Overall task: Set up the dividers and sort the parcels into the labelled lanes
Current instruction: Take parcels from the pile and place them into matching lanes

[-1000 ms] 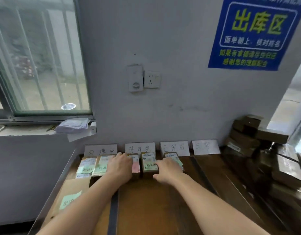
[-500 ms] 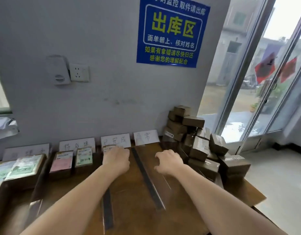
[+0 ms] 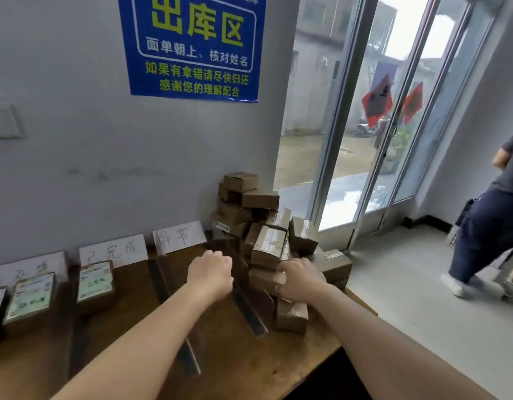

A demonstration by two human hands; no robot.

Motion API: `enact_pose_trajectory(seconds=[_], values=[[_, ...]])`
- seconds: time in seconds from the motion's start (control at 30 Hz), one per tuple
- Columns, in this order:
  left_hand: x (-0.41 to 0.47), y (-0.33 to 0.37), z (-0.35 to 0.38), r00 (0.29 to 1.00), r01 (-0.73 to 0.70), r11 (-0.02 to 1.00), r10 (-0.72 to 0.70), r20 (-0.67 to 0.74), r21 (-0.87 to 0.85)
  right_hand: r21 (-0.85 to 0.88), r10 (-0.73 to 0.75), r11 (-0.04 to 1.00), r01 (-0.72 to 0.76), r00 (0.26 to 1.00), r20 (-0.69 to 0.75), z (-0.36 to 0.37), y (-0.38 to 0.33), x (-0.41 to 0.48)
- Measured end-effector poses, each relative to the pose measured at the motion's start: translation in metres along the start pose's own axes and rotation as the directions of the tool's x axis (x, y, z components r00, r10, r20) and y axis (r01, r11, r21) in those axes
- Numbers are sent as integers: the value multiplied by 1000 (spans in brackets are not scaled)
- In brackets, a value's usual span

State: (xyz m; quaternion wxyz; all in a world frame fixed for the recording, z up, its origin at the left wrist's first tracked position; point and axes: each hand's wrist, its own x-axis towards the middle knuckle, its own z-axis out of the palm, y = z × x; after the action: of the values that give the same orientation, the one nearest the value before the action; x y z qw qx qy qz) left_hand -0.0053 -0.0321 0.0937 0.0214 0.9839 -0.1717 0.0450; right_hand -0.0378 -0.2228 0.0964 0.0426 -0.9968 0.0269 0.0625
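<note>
My right hand (image 3: 300, 280) grips a small brown taped cardboard parcel (image 3: 262, 280) across its end; light, stiff, tape-slick, I judge. My left hand (image 3: 210, 274) is curled, empty.

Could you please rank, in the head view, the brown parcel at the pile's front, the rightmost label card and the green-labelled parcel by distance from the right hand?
1. Brown parcel: at the pile's front, gripped by the right hand.
2. Rightmost label card: to the left, against the wall.
3. Green-labelled parcel: farthest left, in its lane.
</note>
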Motion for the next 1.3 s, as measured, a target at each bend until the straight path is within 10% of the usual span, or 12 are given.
enact_pose_trajectory(seconds=[0.6,1.3], values=[[201,89,69,984,36,998,-27,174,-49,9,108,994,-109,993,52,14,139,167],[226,111,106,877,413,906,-369,307,-90,567,430,724,-392,900,74,51,164,279]])
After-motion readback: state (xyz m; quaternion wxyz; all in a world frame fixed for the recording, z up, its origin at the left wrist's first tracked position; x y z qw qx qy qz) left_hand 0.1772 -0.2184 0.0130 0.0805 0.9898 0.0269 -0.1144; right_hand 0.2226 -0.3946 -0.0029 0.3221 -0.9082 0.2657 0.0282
